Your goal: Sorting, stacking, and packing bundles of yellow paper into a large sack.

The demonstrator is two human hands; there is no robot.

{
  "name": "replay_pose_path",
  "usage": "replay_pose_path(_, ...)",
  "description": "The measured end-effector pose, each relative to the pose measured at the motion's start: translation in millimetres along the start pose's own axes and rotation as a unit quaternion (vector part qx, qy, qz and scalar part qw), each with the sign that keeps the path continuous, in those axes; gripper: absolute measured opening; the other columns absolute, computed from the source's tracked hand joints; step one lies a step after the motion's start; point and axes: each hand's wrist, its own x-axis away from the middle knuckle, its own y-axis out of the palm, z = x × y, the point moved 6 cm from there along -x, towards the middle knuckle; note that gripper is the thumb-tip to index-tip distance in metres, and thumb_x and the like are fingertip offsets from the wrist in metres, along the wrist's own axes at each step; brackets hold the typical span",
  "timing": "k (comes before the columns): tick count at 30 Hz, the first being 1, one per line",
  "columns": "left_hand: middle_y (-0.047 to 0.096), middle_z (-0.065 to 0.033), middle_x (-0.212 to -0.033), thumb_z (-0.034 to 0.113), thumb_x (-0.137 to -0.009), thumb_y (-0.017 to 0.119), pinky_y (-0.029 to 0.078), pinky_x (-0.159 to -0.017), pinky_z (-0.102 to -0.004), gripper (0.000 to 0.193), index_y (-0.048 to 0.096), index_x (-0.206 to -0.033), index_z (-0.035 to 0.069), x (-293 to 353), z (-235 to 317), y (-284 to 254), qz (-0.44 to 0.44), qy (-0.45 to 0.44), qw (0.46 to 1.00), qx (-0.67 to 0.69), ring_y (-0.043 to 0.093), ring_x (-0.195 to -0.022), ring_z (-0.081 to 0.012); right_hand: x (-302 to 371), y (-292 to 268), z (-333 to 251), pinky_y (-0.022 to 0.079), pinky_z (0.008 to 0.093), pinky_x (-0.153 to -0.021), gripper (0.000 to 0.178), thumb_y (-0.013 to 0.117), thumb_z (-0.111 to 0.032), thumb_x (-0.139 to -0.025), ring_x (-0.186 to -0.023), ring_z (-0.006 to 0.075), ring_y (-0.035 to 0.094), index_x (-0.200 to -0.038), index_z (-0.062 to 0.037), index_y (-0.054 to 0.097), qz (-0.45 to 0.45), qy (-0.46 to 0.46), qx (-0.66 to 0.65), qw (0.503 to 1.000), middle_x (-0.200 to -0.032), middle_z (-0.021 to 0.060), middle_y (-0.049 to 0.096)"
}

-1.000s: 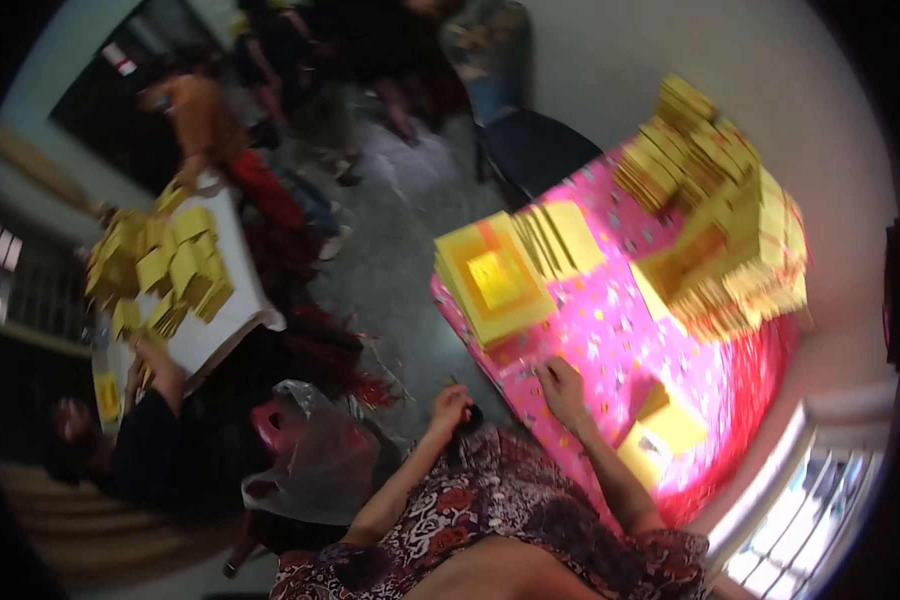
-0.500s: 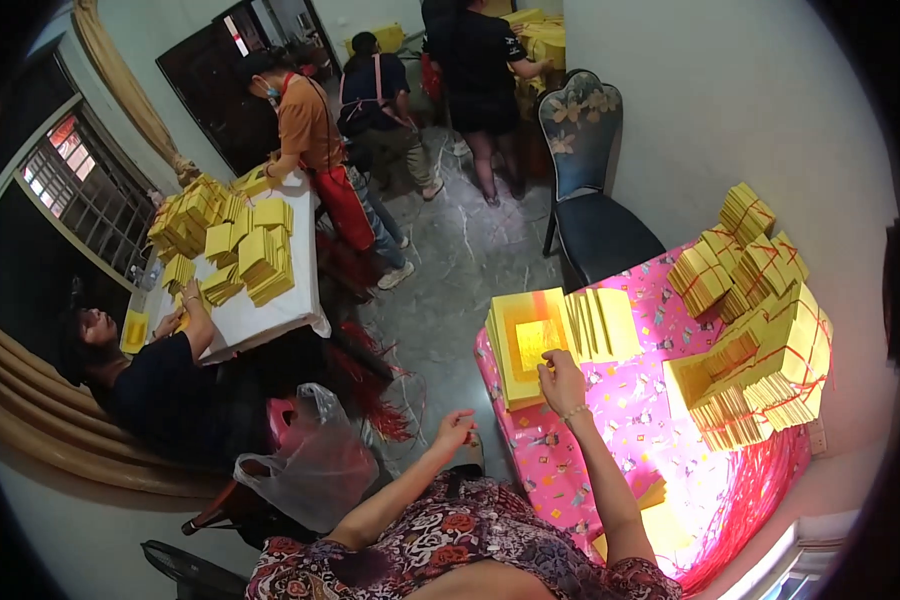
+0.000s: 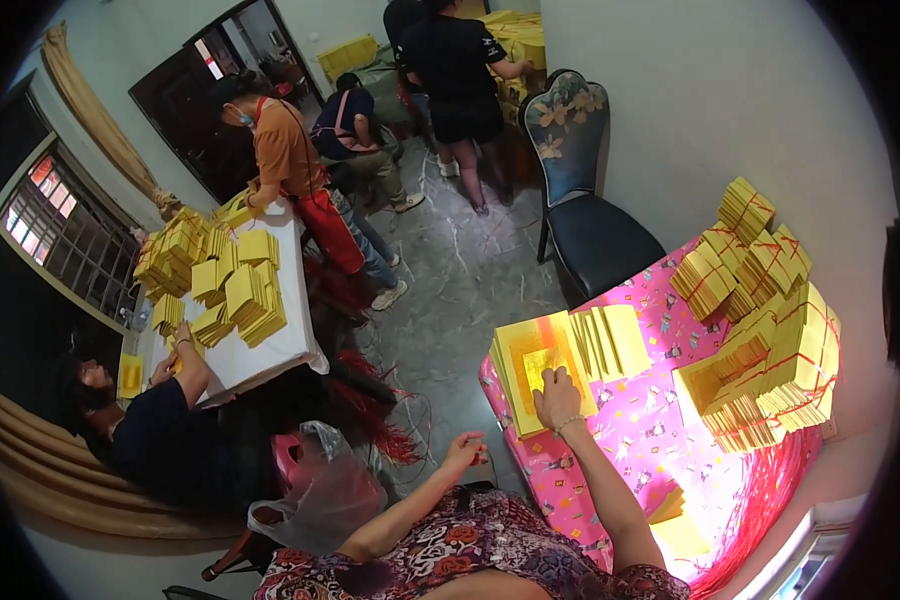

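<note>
A stack of yellow paper sheets (image 3: 511,352) lies at the left corner of the pink table, its top sheet bearing a shiny gold square. My right hand (image 3: 560,400) rests over that sheet at the lower right of the gold square, fingers bent and drawn together; what is under the fingertips is hidden. Off the table's edge, my left hand (image 3: 462,455) hangs in the air with loosely curled, parted fingers and nothing visible in it. Beside the stack stands a fanned row of folded yellow paper (image 3: 615,342).
Several yellow paper bundles (image 3: 770,385) tied with red string stand along the wall side of the pink tablecloth (image 3: 620,440). Loose red strings (image 3: 770,500) lie nearer me. A dark chair (image 3: 595,235) stands beyond. People work at a white table (image 3: 305,340) on the left.
My right hand has lowered toward the top sheet, its fingers drawing closer together. My left hand stays off the table. The whole view has shifted slightly.
</note>
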Motion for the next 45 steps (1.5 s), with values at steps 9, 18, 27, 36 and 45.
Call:
replay_pose_path(9, 0.06, -0.0029, -0.084, 0.016, -0.088, 0.049, 0.047, -0.054, -0.0237, 0.027, 0.052, -0.114, 0.01, -36.7, 12.5, -11.3, 0.006, 0.006, 1.0, -0.006, 0.053, -0.058, -0.0086, -2.3, -0.1, -0.8, 0.047, 0.0394, -0.07, 0.037, 0.061, -0.023, -0.076, -0.086, 0.0304, 0.052, -0.102, -0.003, 0.045, -0.001, 0.011, -0.022, 1.0, -0.095, 0.0156, 0.047)
replay_pose_path(18, 0.06, -0.0042, -0.087, 0.015, -0.087, 0.05, 0.046, -0.054, -0.0234, 0.03, 0.052, -0.116, 0.008, -46.5, 16.7, 11.1, -0.015, -0.021, 0.999, -0.022, 0.052, -0.056, -0.0087, -1.0, -3.2, -2.8, 0.047, 0.0392, -0.069, 0.038, 0.064, -0.023, -0.074, -0.086, 0.0297, 0.052, -0.102, -0.0031, 0.048, 0.005, 0.008, -0.011, 1.0, -0.095, 0.0144, 0.048)
replay_pose_path(27, 0.06, -0.0037, -0.087, 0.016, -0.087, 0.049, 0.047, -0.054, -0.0222, 0.031, 0.051, -0.117, 0.009, -42.5, 8.2, 8.5, -0.017, -0.006, 1.0, -0.021, 0.053, -0.056, -0.0078, 4.1, -6.3, -10.0, 0.046, 0.0402, -0.07, 0.041, 0.064, -0.02, -0.074, -0.087, 0.0313, 0.05, -0.107, -0.0032, 0.048, 0.01, -0.016, -0.016, 1.0, -0.096, 0.0155, 0.046)
replay_pose_path(36, 0.059, -0.0059, -0.082, 0.012, -0.088, 0.048, 0.049, -0.054, -0.027, 0.027, 0.051, -0.115, 0.009, -40.6, -2.5, 5.5, -0.072, 0.039, 0.997, -0.014, 0.054, -0.057, -0.0127, 14.5, -11.7, 4.3, 0.045, 0.0413, -0.077, 0.042, 0.063, -0.023, -0.073, -0.09, 0.0337, 0.053, -0.106, 0.0012, 0.053, 0.009, 0.075, -0.112, 0.991, -0.094, 0.019, 0.054)
replay_pose_path(45, 0.055, -0.0019, -0.075, 0.017, -0.086, 0.056, 0.044, -0.049, -0.0263, 0.017, 0.053, -0.102, 0.013, -36.3, -12.5, -10.1, -0.01, 0.002, 0.999, 0.031, 0.049, -0.055, -0.0127, 77.9, -64.2, -8.5, 0.046, 0.0382, -0.073, 0.034, 0.06, -0.017, -0.077, -0.089, 0.0275, 0.053, -0.108, -0.0068, 0.05, 0.144, 0.014, -0.152, 0.978, -0.097, 0.0108, 0.048)
